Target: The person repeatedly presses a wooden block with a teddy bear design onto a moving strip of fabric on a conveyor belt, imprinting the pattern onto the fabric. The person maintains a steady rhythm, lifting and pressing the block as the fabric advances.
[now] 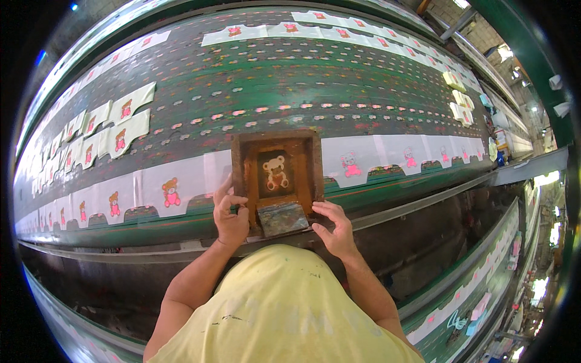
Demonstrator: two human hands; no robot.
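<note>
A wooden screen-printing frame (237,158) with a bear-shaped stencil (276,172) in its middle lies over the row of white fabric pieces at the table's near edge. A grey, paint-smeared flat piece (282,219) sits at its near end. My left hand (230,215) grips the frame's left side with bent fingers. My right hand (334,227) holds the near right corner between thumb and fingers. Left of the frame, a white fabric piece (154,181) carries a brown bear with pink; to the right, a fabric piece (368,160) shows a paler pink bear.
The long green printing table (254,85) stretches away, dotted with paint marks. Printed cloths (130,118) lie stacked at the left, more fabric rows (266,31) along the far side. Folded yellowish pieces (460,100) rest at the right. A metal rail (399,210) runs along the near edge.
</note>
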